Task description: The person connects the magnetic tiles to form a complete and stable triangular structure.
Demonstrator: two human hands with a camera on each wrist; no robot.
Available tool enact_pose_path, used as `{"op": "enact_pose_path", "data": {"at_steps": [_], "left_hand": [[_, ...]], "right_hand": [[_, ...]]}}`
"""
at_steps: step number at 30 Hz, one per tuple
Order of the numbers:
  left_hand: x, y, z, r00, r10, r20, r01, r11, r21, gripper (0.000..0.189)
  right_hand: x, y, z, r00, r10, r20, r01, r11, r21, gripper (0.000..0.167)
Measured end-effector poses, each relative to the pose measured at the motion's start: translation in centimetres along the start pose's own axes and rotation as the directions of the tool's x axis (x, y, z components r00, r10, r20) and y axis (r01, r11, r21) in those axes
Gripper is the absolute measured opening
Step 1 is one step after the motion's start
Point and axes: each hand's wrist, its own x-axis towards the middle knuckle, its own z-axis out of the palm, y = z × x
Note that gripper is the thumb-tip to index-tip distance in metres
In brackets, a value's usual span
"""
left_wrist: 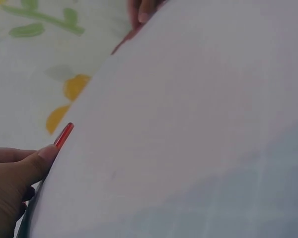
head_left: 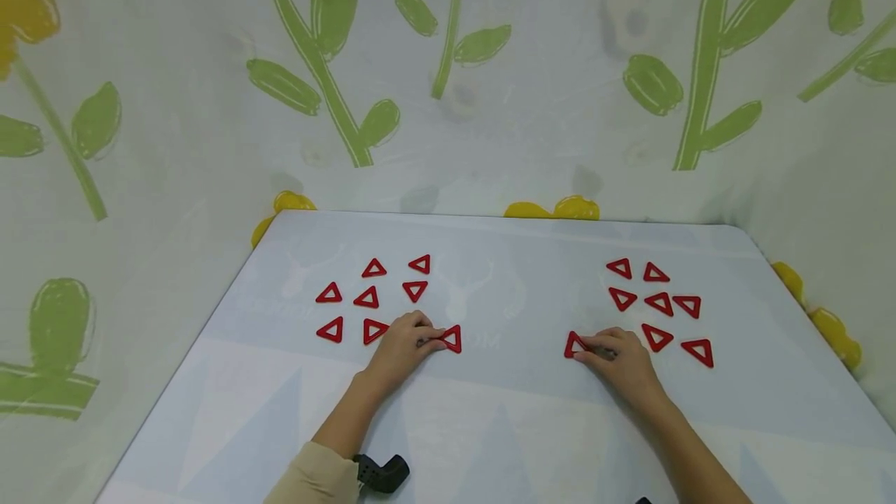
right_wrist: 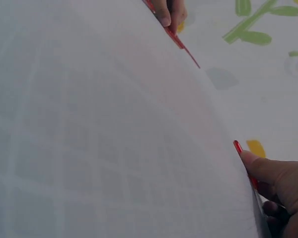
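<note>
My left hand (head_left: 406, 344) pinches a hollow red triangle (head_left: 458, 339) at its left corner, between thumb and fingers, low over the white tabletop. In the left wrist view, the thumb presses on this red triangle (left_wrist: 64, 136), seen edge-on. Across the table my right hand (head_left: 625, 368) grips another hollow red triangle (head_left: 568, 346) by its right side; the right wrist view shows that triangle (right_wrist: 237, 147) under the thumb. A gap of bare tabletop separates the two held triangles. Fingertips beneath each triangle are partly hidden.
Several loose red triangles, including one (head_left: 365, 331), lie left of and behind my left hand. Another group, with one triangle (head_left: 698, 347) nearest the front, lies beyond and right of my right hand. Flower-printed cloth (head_left: 490, 146) rises behind the table (head_left: 504, 411).
</note>
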Motion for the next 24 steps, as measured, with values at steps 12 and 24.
{"op": "enact_pose_path", "data": {"at_steps": [12,24], "left_hand": [[0.6,0.2,1.0,0.999,0.052,-0.015,-0.053,0.994,-0.095,0.027],[1.4,1.0,1.7,0.997,-0.077,0.005,0.076,0.969,-0.236,0.025]], "right_hand": [[0.7,0.1,0.8,1.000,-0.008,0.027,0.007,0.999,0.034,0.031],[1.7,-0.9,0.9,0.995,0.003,0.097,-0.009,0.998,0.063,0.032]]}}
